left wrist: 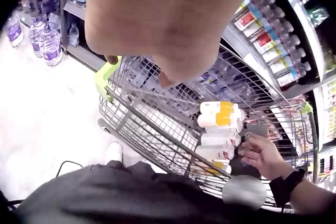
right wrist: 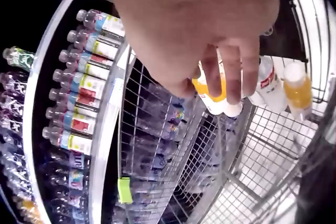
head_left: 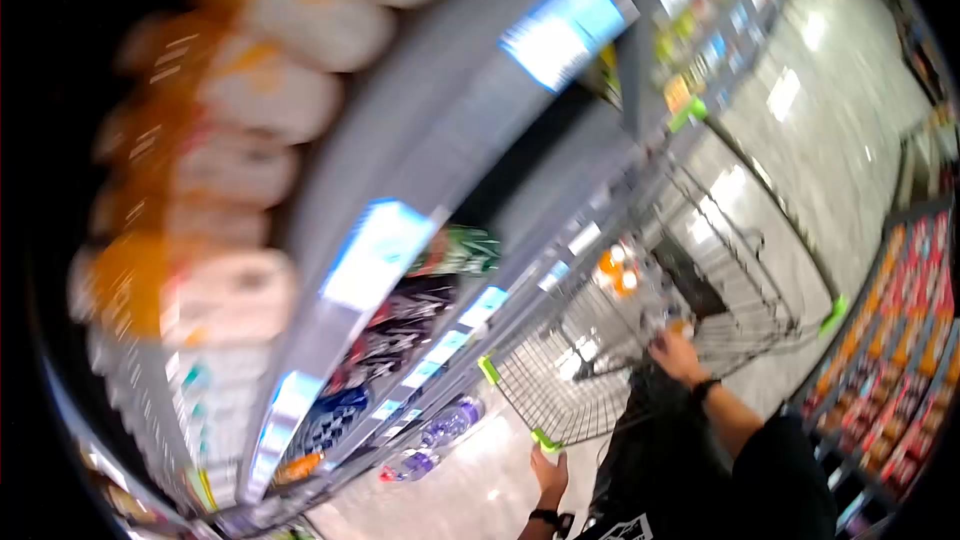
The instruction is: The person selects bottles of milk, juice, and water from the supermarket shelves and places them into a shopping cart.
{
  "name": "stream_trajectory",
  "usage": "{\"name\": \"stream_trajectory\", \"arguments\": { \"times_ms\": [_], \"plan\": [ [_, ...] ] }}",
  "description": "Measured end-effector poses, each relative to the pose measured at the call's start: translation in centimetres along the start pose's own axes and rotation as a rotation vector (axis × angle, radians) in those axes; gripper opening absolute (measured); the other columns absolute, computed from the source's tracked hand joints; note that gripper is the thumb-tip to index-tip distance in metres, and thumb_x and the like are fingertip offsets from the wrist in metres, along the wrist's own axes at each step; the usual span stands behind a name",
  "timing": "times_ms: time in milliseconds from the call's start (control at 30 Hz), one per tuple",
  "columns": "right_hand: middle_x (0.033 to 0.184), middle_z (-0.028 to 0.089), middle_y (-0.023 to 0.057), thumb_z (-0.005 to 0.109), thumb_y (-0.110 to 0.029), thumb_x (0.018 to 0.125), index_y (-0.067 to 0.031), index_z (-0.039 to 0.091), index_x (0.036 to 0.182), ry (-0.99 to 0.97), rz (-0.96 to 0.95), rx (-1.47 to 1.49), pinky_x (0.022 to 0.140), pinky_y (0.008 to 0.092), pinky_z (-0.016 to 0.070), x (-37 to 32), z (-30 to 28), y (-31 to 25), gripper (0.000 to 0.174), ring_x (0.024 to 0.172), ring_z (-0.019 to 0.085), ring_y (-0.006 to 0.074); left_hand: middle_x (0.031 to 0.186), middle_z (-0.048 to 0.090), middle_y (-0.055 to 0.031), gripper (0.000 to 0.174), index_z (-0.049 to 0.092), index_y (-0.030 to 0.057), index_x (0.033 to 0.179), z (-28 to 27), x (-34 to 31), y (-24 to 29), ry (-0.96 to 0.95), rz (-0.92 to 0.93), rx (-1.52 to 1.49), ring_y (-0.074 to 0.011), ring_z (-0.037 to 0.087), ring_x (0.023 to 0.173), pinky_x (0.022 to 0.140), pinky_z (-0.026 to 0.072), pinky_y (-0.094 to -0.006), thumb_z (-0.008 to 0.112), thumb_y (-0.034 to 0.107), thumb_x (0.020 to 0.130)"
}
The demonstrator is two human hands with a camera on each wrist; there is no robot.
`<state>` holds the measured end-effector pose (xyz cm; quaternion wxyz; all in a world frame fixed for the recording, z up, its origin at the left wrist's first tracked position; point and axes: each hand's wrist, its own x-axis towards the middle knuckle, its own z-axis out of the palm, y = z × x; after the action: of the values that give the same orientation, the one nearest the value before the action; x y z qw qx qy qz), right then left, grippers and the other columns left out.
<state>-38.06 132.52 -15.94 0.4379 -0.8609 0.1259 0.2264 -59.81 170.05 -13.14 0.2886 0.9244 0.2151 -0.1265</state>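
Observation:
A wire shopping cart (head_left: 590, 410) with green corner pieces stands in front of me. My left hand (head_left: 549, 475) grips the cart at its near green corner (left wrist: 106, 74); the palm side is hidden. My right hand (left wrist: 265, 157) reaches over the near rim into the cart, fingers pointing down and loosely spread. Right by those fingers lie white bottles with orange bands (left wrist: 223, 119). The fingers overlap one orange-and-white bottle (right wrist: 215, 98) in the right wrist view. White bottles with red marks (left wrist: 218, 153) and an orange-topped bottle (right wrist: 297, 90) lie beside it.
Along the cart's far side runs a shelf of labelled drink bottles (right wrist: 79, 98). Large purple-labelled water bottles (left wrist: 51, 48) stand on the floor by the shelving. In the head view a snack display (head_left: 890, 370) is on the right, with a pale aisle floor (head_left: 800, 90) beyond the cart.

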Motion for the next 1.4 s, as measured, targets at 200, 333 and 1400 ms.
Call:
{"name": "stream_trajectory", "arguments": {
  "times_ms": [200, 333, 1400],
  "plan": [
    [0.091, 0.073, 0.0189, 0.07, -0.015, 0.088, -0.0044, 0.063, 0.127, 0.147, -0.18, 0.117, 0.075, 0.0437, 0.0565, -5.7, -4.7, -1.1, 0.041, 0.082, 0.072, 0.0359, 0.121, 0.064, -0.0219, 0.052, 0.06, 0.0001, 0.126, 0.9, -2.9, 4.3, -0.036, 0.123, -0.327, -0.0409, 0.061, 0.113, 0.099, 0.0499, -0.0477, 0.08, 0.023, 0.084],
    [0.093, 0.073, 0.0124, 0.078, -0.015, 0.089, -0.0006, 0.061, 0.127, 0.132, -0.419, 0.203, 0.068, 0.0339, 0.057, -6.7, -8.7, -8.0, 0.044, 0.077, 0.07, 0.0161, 0.128, 0.06, -0.0219, 0.044, 0.058, 0.0013, 0.126, -5.2, 1.3, 13.3, 0.069, 0.359, -0.372, -0.04, 0.06, 0.116, 0.1, 0.0497, -0.0462, 0.074, 0.014, 0.087],
    [0.127, 0.056, 0.014, 0.085, -0.011, 0.077, 0.0008, 0.058, 0.125, 0.646, -1.579, 0.608, 0.098, 0.0367, 0.0507, -14.5, -20.4, -49.7, 0.057, 0.112, 0.062, 0.0254, 0.116, 0.07, -0.0122, 0.048, 0.065, 0.006, 0.117, -46.3, 3.9, 43.5, 1.034, 0.941, -0.495, -0.027, 0.071, 0.082, 0.065, 0.0562, -0.0352, 0.09, 0.019, 0.078]
  ]
}}
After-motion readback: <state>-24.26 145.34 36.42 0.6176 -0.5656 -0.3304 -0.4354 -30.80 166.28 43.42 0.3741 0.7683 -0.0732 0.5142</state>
